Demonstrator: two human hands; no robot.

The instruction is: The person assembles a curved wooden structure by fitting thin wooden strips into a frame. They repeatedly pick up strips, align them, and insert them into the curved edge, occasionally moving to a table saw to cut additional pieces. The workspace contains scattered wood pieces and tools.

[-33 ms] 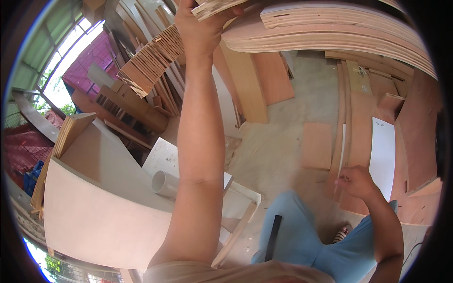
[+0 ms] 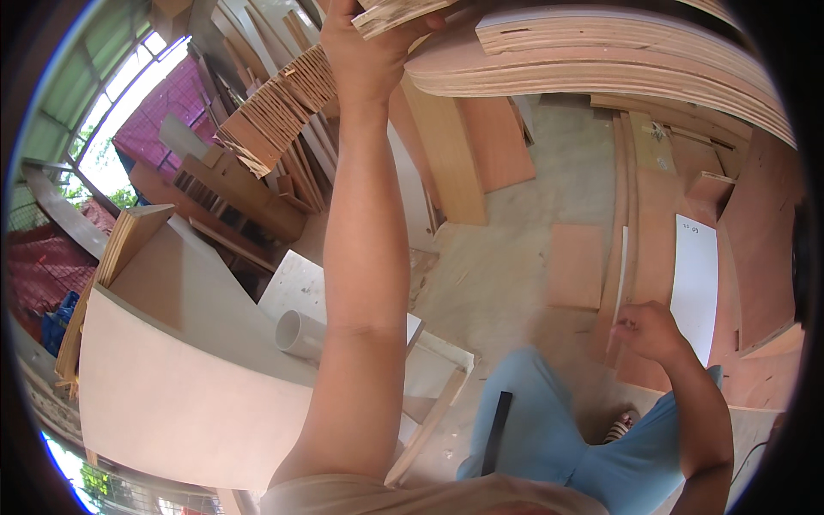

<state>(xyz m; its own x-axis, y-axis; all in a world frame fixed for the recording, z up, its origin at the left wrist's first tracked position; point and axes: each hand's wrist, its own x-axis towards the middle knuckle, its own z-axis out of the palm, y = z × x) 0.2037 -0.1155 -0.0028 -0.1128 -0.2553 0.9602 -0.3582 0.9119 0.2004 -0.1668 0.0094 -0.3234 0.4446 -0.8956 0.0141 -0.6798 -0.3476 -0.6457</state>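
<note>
My left hand [image 2: 367, 60] reaches far up to the top edge, with its fingers round the edge of a piece of plywood [image 2: 402, 15] whose layered side faces me. Most of that piece lies outside the picture. To its right is a stack of thick curved plywood sheets [image 2: 601, 75]. Lower right, my right hand [image 2: 652, 330] hovers above my blue trousers with its fingers curled in. Whatever it may hold is blurred and hidden. Near its fingertips runs a thin pale strip [image 2: 622, 266], beside a white sheet [image 2: 693, 283] lying on reddish boards.
A large curved pale panel [image 2: 189, 386] takes up the lower left, next to a grey pipe [image 2: 299, 333] and a white board [image 2: 292, 283]. Stacked small plywood pieces [image 2: 275, 107] and leaning boards [image 2: 446, 146] stand farther off. A square board [image 2: 575, 266] lies on the floor.
</note>
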